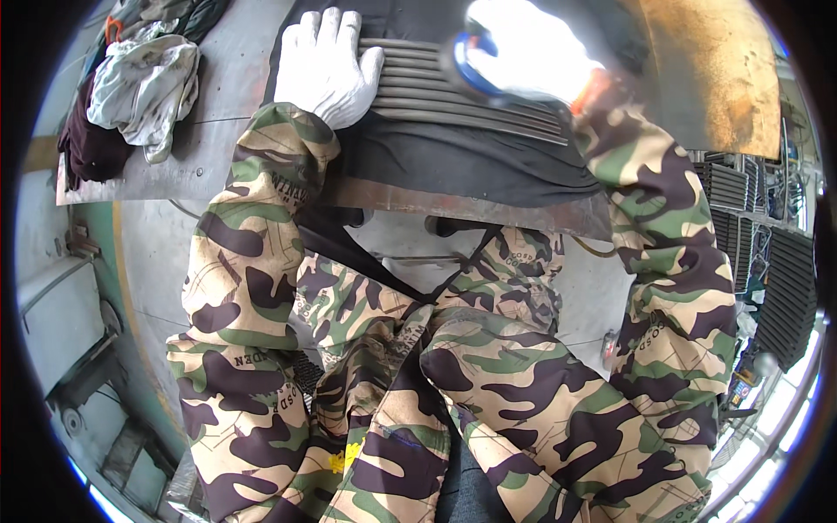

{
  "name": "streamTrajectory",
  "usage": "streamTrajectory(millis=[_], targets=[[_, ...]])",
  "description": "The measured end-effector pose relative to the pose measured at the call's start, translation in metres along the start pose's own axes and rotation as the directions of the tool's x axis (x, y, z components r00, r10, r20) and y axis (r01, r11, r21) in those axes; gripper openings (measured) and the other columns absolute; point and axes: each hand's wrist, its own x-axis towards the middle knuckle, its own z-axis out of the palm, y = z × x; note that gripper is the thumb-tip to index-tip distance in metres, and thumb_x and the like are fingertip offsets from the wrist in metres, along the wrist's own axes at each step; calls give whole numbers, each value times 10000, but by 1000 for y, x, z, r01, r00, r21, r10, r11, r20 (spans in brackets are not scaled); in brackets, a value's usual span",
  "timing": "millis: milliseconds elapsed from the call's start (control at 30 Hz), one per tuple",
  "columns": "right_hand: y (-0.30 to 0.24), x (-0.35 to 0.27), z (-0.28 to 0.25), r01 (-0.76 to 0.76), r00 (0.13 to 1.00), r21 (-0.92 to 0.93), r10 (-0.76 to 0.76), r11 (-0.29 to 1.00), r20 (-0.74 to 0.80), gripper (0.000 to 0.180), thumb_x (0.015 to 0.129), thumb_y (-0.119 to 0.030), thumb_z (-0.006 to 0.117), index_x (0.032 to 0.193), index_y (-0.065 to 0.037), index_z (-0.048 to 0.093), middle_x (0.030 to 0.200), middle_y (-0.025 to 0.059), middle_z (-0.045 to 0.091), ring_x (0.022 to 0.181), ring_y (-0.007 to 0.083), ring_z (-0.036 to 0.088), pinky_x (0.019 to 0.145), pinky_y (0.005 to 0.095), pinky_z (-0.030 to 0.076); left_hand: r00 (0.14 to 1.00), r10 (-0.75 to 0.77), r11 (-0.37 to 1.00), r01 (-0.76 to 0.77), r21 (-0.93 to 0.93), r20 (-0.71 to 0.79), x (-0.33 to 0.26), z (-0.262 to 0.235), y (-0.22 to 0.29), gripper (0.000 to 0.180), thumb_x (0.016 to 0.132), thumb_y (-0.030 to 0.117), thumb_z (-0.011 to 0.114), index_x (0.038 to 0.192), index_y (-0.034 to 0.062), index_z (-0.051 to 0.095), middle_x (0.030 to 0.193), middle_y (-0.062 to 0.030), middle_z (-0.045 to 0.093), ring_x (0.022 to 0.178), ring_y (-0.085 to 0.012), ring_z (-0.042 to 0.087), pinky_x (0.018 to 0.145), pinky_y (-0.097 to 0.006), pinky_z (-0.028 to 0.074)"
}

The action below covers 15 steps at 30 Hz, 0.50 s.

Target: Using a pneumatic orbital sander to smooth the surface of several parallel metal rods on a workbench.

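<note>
Several grey metal rods [414, 77] lie side by side on a black cloth [410, 152]. My left hand [327, 70], in a white knit glove, rests flat over their left ends with its fingers stretched out. Toward the right part of the rods, my right hand [536, 52] wears a white glove too, blurred and overexposed. It grips a round, blue-rimmed object [473, 65] that sits over the rods. Its exact kind is hidden by the hand and the blur.
A pile of crumpled cloths [144, 87], white and dark, lies at the table's left. Beyond my right hand is a yellowish-brown worn board [715, 70]. The metal table edge [488, 207] runs in front of me. Racks with dark slatted parts [785, 288] stand at right.
</note>
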Motion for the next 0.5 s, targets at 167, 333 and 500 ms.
streamTrajectory(millis=[167, 333, 500], targets=[[72, -42, 31, 42, 987, -92, -56, 995, -153, 339, 955, -311, 713, 1240, -129, 712, 1133, 142, 694, 1030, 353, 709, 889, 451, 596, 998, 53, 998, -52, 33, -32, 2, -3, 3, 547, 1024, 337, 635, 1414, -47, 618, 1406, -253, 633, 1269, -413, 568, 1098, -507, 438], [62, -64, 30, 67, 979, -98, -84, 993, -187, 276, 990, -324, 667, 1188, -132, 683, 1091, 142, 664, 1045, 360, 705, 887, 492, 603, 999, 33, 999, -34, 32, 29, -8, -14, 0, 551, 1018, 345, 633, 1409, -43, 612, 1381, -254, 636, 1265, -428, 562, 1093, -521, 425], [60, -57, 24, 58, 992, -52, -63, 997, -107, 255, 983, -284, 656, 1171, -112, 674, 1096, 152, 663, 1025, 367, 703, 889, 499, 605, 997, 73, 990, -75, 117, 24, -27, -11, -4, 593, 1012, 346, 632, 1433, -69, 594, 1437, -300, 614, 1302, -467, 547, 1111, -545, 405]])
